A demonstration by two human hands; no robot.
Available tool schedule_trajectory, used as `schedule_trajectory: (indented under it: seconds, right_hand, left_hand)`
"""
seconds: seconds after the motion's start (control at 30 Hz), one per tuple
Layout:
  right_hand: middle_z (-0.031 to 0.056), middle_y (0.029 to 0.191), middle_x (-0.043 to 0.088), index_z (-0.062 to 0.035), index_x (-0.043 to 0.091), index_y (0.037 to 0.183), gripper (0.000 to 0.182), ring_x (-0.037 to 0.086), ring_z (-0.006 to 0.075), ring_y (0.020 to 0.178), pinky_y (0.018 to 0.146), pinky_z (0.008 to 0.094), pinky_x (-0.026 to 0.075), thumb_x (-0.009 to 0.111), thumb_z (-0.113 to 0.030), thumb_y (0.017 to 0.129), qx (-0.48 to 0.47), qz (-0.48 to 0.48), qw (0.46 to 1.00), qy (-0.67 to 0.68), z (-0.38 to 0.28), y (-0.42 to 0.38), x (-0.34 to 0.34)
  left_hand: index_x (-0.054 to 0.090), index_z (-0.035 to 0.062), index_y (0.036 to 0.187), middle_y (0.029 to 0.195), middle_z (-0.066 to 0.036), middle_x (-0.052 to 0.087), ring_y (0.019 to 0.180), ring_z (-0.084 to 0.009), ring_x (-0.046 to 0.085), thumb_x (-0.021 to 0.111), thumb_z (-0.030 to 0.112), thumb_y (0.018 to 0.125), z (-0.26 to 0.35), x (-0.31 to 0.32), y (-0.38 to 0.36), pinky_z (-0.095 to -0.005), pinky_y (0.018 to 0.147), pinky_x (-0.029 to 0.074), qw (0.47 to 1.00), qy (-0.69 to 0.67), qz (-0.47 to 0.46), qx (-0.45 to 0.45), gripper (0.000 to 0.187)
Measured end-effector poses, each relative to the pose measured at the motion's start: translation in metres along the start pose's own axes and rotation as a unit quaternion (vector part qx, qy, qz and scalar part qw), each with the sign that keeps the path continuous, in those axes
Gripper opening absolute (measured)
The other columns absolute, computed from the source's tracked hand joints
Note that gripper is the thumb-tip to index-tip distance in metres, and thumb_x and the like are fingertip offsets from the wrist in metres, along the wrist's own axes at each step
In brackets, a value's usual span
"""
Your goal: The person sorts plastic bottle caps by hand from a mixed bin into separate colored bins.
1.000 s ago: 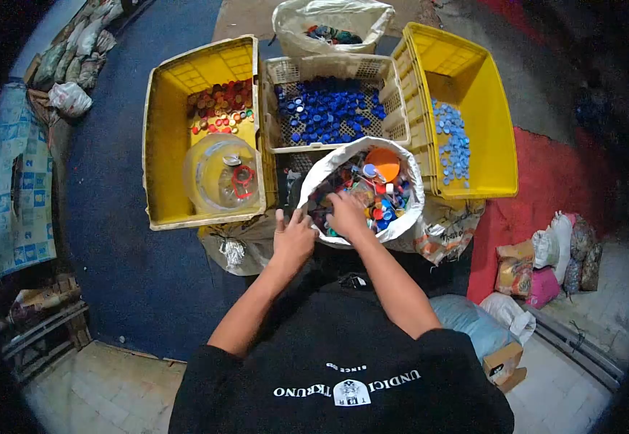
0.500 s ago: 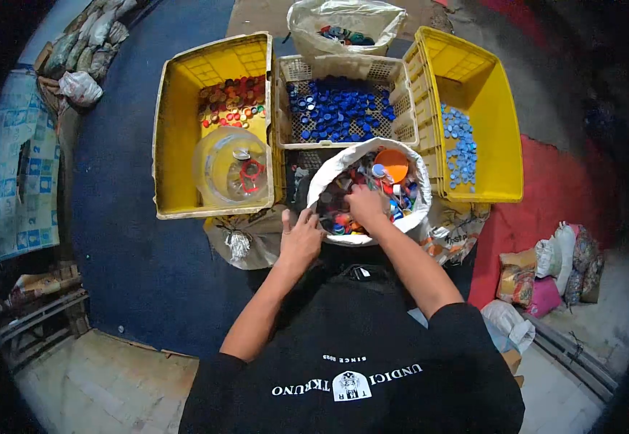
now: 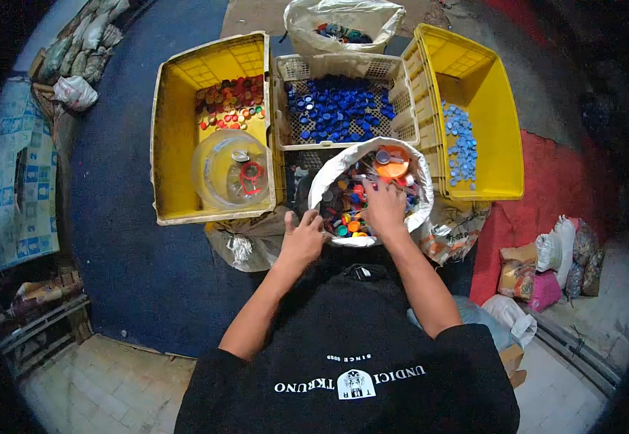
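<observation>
A white sack [image 3: 319, 189] with a rolled rim stands in front of me, holding mixed bottle caps [image 3: 343, 223] of many colours. Inside it, my right hand [image 3: 385, 206] is over the caps, its fingers apart and touching the pile; nothing shows in its grasp. A large orange lid [image 3: 392, 160] lies just beyond those fingertips. My left hand [image 3: 304, 237] rests against the sack's left rim with thumb and fingers apart, holding nothing that I can see.
A yellow crate [image 3: 173, 145] at left holds red caps [image 3: 238, 98] and a clear plastic tub [image 3: 206, 173]. Dark blue caps [image 3: 340, 108] fill a white basket [image 3: 296, 69] behind. Light blue caps [image 3: 461, 148] lie in the right yellow crate [image 3: 499, 137]. Another sack [image 3: 304, 25] stands farthest back.
My right hand has moved slightly right in the sack and its fingers have spread. The caps beneath have shifted, and a small lid now sits on the orange lid. My left hand stays at the rim.
</observation>
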State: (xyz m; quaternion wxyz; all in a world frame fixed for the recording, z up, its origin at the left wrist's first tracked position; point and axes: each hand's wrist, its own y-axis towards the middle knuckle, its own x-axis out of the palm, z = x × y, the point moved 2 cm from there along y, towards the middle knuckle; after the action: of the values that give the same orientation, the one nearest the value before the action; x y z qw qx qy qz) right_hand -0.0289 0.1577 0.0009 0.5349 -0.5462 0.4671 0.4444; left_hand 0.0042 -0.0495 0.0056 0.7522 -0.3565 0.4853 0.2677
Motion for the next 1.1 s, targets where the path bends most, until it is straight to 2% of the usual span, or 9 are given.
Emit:
schedule_trajectory:
  seconds: [0.2, 0.27, 0.53, 0.57, 0.67, 0.77, 0.8, 0.9, 1.1]
  right_hand:
    - [0.0094, 0.112, 0.062, -0.0139, 0.066, 0.108, 0.032, 0.060, 0.0285, 0.100, 0.090, 0.0477, 0.042, 0.064, -0.019, 0.077, -0.120, -0.079, 0.980, 0.138, -0.047, 0.036, 0.038]
    - [0.0106, 0.123, 0.060, -0.0116, 0.066, 0.112, 0.034, 0.060, 0.0283, 0.105, 0.100, 0.0433, 0.037, 0.058, -0.023, 0.082, -0.198, -0.332, 0.922, -0.024, -0.071, 0.049, 0.066]
    - [0.0062, 0.145, 0.044, -0.0129, 0.052, 0.136, 0.052, 0.040, 0.0221, 0.134, 0.107, 0.0388, 0.033, 0.050, -0.039, 0.091, -0.140, -0.285, 0.931, -0.179, -0.101, 0.062, 0.129]
    - [0.0085, 0.142, 0.048, -0.0114, 0.057, 0.131, 0.048, 0.041, 0.0275, 0.134, 0.103, 0.0511, 0.034, 0.044, -0.037, 0.093, -0.204, -0.250, 0.921, -0.217, -0.097, 0.066, 0.185]
    - [0.0096, 0.130, 0.057, -0.0128, 0.062, 0.125, 0.045, 0.052, 0.0288, 0.122, 0.073, 0.0509, 0.051, 0.052, -0.038, 0.089, -0.165, -0.220, 0.946, -0.173, -0.101, 0.055, 0.138]
    - [0.0091, 0.130, 0.058, -0.0132, 0.063, 0.124, 0.043, 0.057, 0.0280, 0.115, 0.077, 0.0514, 0.051, 0.052, -0.036, 0.089, -0.099, -0.301, 0.942, -0.112, -0.102, 0.055, 0.130]
    - [0.0097, 0.126, 0.061, -0.0116, 0.065, 0.120, 0.040, 0.060, 0.0292, 0.110, 0.076, 0.0503, 0.051, 0.052, -0.033, 0.089, -0.204, -0.212, 0.940, -0.173, -0.096, 0.056, 0.152]
    - [0.0161, 0.111, 0.067, -0.0110, 0.071, 0.104, 0.028, 0.064, 0.0319, 0.102, 0.079, 0.0407, 0.054, 0.054, -0.021, 0.085, -0.117, -0.270, 0.956, 0.009, -0.068, 0.064, 0.128]
    - [0.0143, 0.120, 0.053, -0.0162, 0.071, 0.095, 0.025, 0.055, 0.0339, 0.111, 0.088, 0.0443, 0.050, 0.067, -0.011, 0.071, -0.091, -0.033, 0.962, 0.256, 0.018, 0.014, 0.033]
  left_hand:
    - [0.072, 0.0331, 0.096, 0.116, 0.006, 0.056, 0.127, -0.0146, 0.041, 0.056, 0.017, 0.082, -0.007, 0.008, -0.005, -0.0607, 0.102, 0.012, 0.999, 0.003, 0.048, 0.015, 0.026]
    - [0.072, 0.0332, 0.096, 0.115, 0.006, 0.056, 0.127, -0.0144, 0.041, 0.056, 0.017, 0.082, -0.005, 0.006, -0.006, -0.0609, 0.102, 0.012, 0.999, 0.016, 0.043, 0.018, 0.026]
    - [0.073, 0.0313, 0.094, 0.110, 0.006, 0.057, 0.122, -0.0130, 0.044, 0.056, 0.021, 0.084, -0.003, 0.000, 0.000, -0.0607, 0.103, 0.011, 0.998, 0.049, 0.035, 0.022, 0.022]
    - [0.073, 0.0313, 0.094, 0.110, 0.006, 0.057, 0.122, -0.0130, 0.044, 0.056, 0.021, 0.084, -0.003, 0.001, 0.001, -0.0607, 0.103, 0.011, 0.998, 0.052, 0.039, 0.022, 0.022]
    - [0.072, 0.0306, 0.096, 0.109, 0.004, 0.056, 0.123, -0.0136, 0.044, 0.055, 0.020, 0.084, -0.004, 0.005, -0.003, -0.0605, 0.103, 0.009, 0.998, 0.042, 0.046, 0.021, 0.023]
    - [0.072, 0.0319, 0.097, 0.113, 0.004, 0.056, 0.125, -0.0144, 0.043, 0.055, 0.019, 0.084, -0.005, 0.005, -0.005, -0.0611, 0.103, 0.009, 0.999, 0.021, 0.030, 0.017, 0.025]
    - [0.072, 0.0319, 0.097, 0.113, 0.004, 0.056, 0.125, -0.0144, 0.043, 0.055, 0.019, 0.084, -0.005, 0.005, -0.004, -0.0611, 0.103, 0.009, 0.999, 0.019, 0.030, 0.018, 0.025]
    - [0.071, 0.0331, 0.098, 0.118, 0.002, 0.055, 0.127, -0.0155, 0.041, 0.056, 0.018, 0.083, -0.006, 0.004, -0.003, -0.0618, 0.102, 0.010, 0.999, 0.030, 0.012, 0.012, 0.026]
    - [0.072, 0.0279, 0.097, 0.114, 0.000, 0.058, 0.125, -0.0179, 0.043, 0.055, 0.017, 0.084, -0.008, 0.000, -0.003, -0.0632, 0.100, 0.016, 0.999, 0.002, 0.047, 0.024, 0.024]
